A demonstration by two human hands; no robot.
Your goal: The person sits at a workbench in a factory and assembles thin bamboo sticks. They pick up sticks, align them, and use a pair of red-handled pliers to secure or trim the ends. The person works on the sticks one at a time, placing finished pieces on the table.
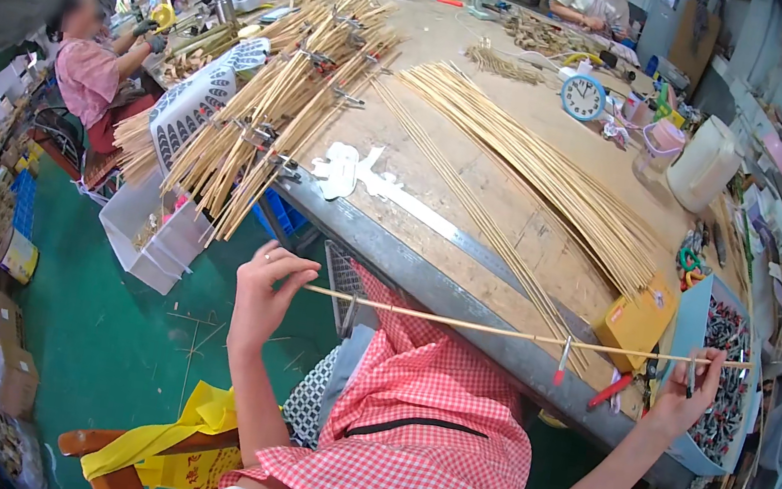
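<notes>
A thin bamboo stick (460, 325) stretches almost level across my lap, along the table's near edge. Its left end is pinched between the fingertips of my left hand (268, 292). Near the right end, my right hand (689, 395) is closed on the stick, with a small dark clip (691, 373) at its fingers. A red-tipped clip (562, 363) hangs from the stick to the left of my right hand. Another small clip (350, 313) appears near the left end. Beside my right hand stands a light-blue bin (684, 334) filled with many small red and black clips.
Loose sticks (532, 180) lie on the wooden table, with clipped bundles (259, 113) at its left edge. A yellow box (637, 322), a red-handled tool (610, 391), a blue clock (583, 98) and a white jug (706, 165) stand or lie rightward. Other people sit around.
</notes>
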